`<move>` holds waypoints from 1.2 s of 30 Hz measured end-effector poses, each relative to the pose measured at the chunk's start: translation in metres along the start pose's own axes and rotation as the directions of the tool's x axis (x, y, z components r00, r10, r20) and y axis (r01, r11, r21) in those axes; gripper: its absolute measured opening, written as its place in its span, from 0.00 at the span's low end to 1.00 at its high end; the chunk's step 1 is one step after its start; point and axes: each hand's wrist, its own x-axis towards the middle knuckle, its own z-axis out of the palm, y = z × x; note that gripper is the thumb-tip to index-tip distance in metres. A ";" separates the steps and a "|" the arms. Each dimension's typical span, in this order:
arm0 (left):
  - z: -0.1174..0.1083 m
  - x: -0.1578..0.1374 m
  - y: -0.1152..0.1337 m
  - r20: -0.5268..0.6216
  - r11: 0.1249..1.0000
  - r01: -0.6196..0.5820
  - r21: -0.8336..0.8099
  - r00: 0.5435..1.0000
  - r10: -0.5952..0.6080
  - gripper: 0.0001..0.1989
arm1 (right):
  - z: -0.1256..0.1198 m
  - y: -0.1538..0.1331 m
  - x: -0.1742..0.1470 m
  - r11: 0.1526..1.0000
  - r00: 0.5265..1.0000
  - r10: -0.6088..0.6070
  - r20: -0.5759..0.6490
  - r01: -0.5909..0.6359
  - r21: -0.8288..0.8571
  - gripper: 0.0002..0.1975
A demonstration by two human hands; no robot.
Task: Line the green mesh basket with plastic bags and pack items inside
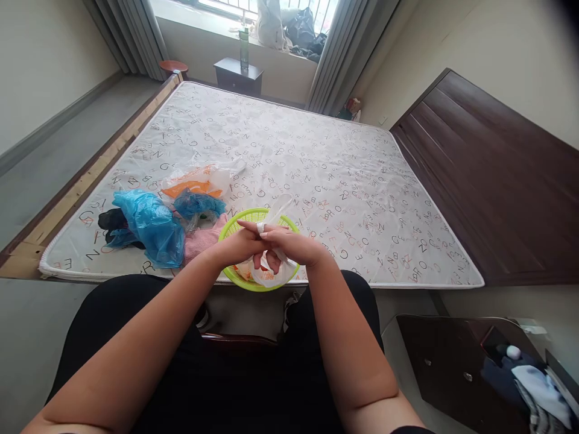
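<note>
My left hand (242, 243) and my right hand (296, 242) meet over a lime-green plastic basket (230, 277) at the mattress's near edge. A thin white plastic bag (271, 278) is gripped between them. Part of the bag is twisted into a narrow band around the fingers, and a loose end sticks up beyond them. Both hands have closed, overlapping fingers, so some of the grip is hidden. More white and orange plastic shows inside the basket. Left of it lie a pink cloth (201, 241) and a crumpled blue plastic bag (156, 232).
A white-and-orange bag (194, 182), a smaller blue bag (199, 204) and a black bag (113, 223) lie on the lettered mattress (316, 157). The dark headboard (488, 169) is at right. A nightstand (434, 361) holding clothes and a phone stands near right.
</note>
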 end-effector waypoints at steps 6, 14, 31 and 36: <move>-0.001 0.007 -0.011 0.039 0.996 -0.085 -0.009 0.996 0.085 0.23 | -0.003 0.002 -0.005 0.996 0.994 -0.077 -0.072 0.073 -0.051 0.30; 0.002 0.003 -0.011 -0.278 0.973 -0.227 0.049 0.932 0.232 0.25 | -0.008 0.002 -0.009 0.984 0.977 -0.178 -0.115 0.174 -0.044 0.35; -0.007 0.006 -0.016 -0.048 0.956 -0.099 -0.275 0.995 0.089 0.27 | -0.026 0.026 0.014 0.980 0.656 -0.154 -0.739 0.198 -0.028 0.18; -0.011 0.011 -0.023 -0.320 0.951 -0.078 -0.299 0.947 -0.023 0.25 | -0.026 0.017 0.007 0.944 0.558 -0.223 -0.800 0.328 -0.034 0.11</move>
